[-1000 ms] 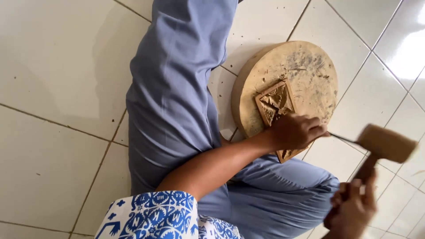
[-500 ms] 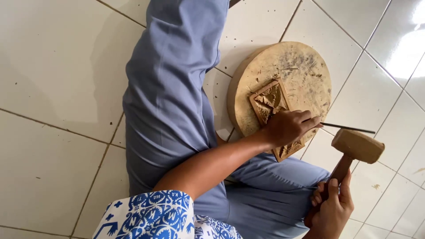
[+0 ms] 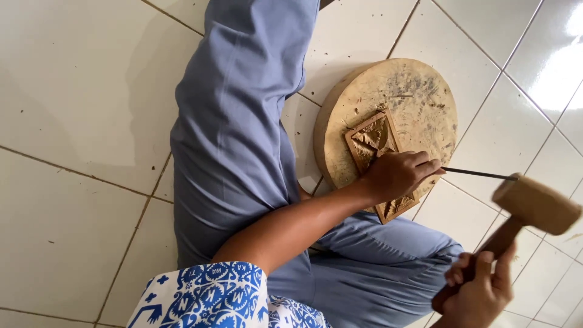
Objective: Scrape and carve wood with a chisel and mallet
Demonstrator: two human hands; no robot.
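A carved rectangular wooden panel (image 3: pixel 371 143) lies on a round wooden block (image 3: pixel 413 103) on the tiled floor. My left hand (image 3: pixel 398 175) rests on the panel and grips a thin metal chisel (image 3: pixel 480 174) whose shaft points right. My right hand (image 3: pixel 477 291) holds the handle of a wooden mallet (image 3: pixel 534 203) at the lower right. The mallet head touches the chisel's free end. The chisel's cutting tip is hidden under my left hand.
My legs in blue-grey trousers (image 3: pixel 243 146) stretch across the white floor tiles (image 3: pixel 79 121), with the block beside the knee. A blue and white patterned sleeve (image 3: pixel 206 297) shows at the bottom edge. Small wood chips dot the tiles near the block.
The mallet swung in from the right toward the chisel's end and now meets it. My left hand stays on the panel with the chisel.
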